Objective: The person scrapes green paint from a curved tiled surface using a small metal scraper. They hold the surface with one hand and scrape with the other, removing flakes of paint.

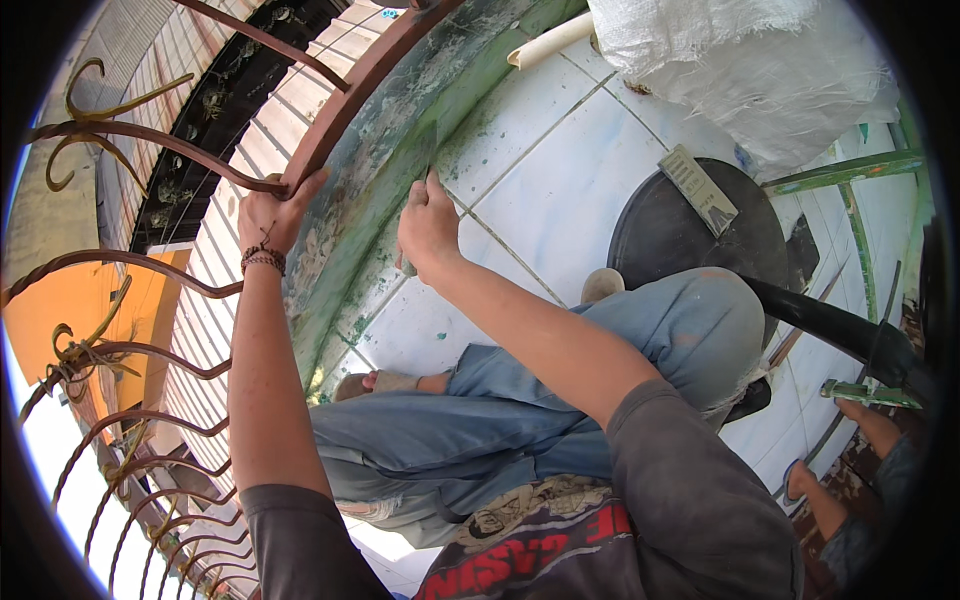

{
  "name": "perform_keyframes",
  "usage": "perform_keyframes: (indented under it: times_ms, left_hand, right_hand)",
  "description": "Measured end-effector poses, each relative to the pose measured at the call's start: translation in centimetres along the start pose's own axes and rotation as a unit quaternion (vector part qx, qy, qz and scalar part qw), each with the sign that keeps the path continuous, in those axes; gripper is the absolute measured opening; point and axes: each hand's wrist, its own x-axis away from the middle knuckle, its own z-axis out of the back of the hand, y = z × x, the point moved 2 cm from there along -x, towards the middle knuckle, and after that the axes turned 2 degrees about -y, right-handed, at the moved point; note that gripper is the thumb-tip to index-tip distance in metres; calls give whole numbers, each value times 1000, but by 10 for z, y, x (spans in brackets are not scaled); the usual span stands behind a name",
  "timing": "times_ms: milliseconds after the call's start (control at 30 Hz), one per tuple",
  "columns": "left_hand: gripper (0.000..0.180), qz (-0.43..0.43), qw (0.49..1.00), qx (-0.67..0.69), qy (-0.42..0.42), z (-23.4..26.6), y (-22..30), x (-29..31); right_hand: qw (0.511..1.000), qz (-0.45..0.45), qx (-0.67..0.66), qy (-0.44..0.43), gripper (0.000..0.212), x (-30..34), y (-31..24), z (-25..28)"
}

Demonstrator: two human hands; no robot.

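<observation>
My left hand is closed round the reddish-brown lower bar of a metal railing, a dark braided bracelet on its wrist. Closed on the handle of a scraper, my right hand is just right of it. The scraper's thin blade points away from me and lies against the green-stained ledge under the railing. Patchy grey and green paint covers this ledge, and green flecks dot the white floor tiles beside it. My fingers hide most of the scraper's handle.
Right of my knee a flat pale packet lies on a round black seat or lid. A white woven sack and a cream tube are at the back. Green-painted wooden bars stand right. Another person's legs show lower right.
</observation>
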Motion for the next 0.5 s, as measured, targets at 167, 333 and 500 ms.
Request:
perform_keyframes:
  times_ms: [167, 333, 500]
  left_hand:
    - [74, -14, 1000, 18, 11, -1, 3, 0]
    - [75, -13, 1000, 18, 13, 0, 0, 2]
    - [75, -15, 1000, 15, 13, -1, 0, 1]
  right_hand:
    - [998, 5, 58, -4, 51, 6, 6, 10]
    - [995, -87, -31, -37, 53, 2, -50, 35]
    - [997, -72, 15, -39, 56, -8, -53, 51]
